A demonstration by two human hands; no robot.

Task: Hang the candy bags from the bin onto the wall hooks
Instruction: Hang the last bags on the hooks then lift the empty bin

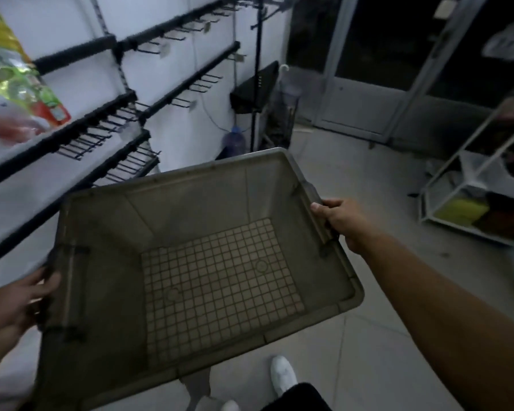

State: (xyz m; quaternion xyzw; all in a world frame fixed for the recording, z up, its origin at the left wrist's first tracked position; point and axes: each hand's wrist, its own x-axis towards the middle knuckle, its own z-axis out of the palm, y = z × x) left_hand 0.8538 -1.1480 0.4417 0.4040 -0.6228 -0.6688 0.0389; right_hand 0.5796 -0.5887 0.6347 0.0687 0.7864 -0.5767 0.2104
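A grey plastic bin (107, 232) with a grid-patterned bottom is held up in front of me, and nothing lies inside it. My left hand (15, 304) grips the bin's left handle. My right hand (341, 221) grips the right handle, thumb over the rim. Colourful candy bags (15, 84) hang at the upper left on the white wall. Black rails with wire hooks (101, 134) run along that wall, and the hooks to the right of the bags are bare.
A black pole stand (257, 84) and a blue water jug (234, 140) stand at the wall's far end. A white metal rack (469, 185) with coloured goods is on the right. Glass doors (368, 84) lie ahead. My white shoes (282, 375) stand on grey floor tiles.
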